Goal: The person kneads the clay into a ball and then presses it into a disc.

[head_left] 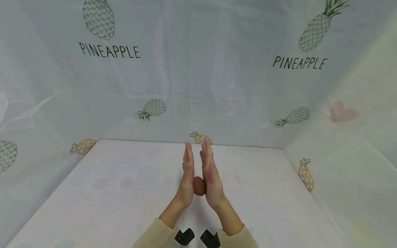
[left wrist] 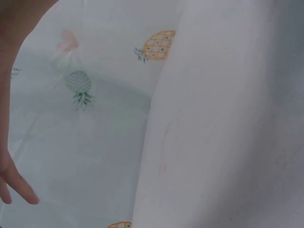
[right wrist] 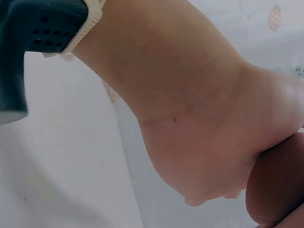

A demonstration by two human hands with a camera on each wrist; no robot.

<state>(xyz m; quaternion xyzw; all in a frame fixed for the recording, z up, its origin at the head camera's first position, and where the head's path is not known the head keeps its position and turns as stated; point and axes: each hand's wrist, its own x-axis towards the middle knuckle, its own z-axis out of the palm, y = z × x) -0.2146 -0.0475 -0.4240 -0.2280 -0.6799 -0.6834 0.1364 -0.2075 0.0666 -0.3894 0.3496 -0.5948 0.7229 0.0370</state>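
Observation:
A smooth brown egg-shaped thing (head_left: pixel 199 186) sits between the lower palms of my two hands, over the white table. My left hand (head_left: pixel 187 181) presses it from the left with its fingers straight and pointing away from me. From the other side my right hand (head_left: pixel 212 182) presses against it, also with extended fingers. Above the thing a gap separates the two sets of fingers. In the right wrist view the brown thing (right wrist: pixel 278 183) shows at the lower right against the palm. The left wrist view has only the edge of the left hand and some fingertips (left wrist: pixel 29 194).
The white tabletop (head_left: pixel 108 193) spreads under both hands. Around its back and sides hangs a pale sheet (head_left: pixel 198 75) printed with pineapples. Dark wrist-worn devices (head_left: pixel 185 237) sit by the beige sleeves (head_left: pixel 158 236).

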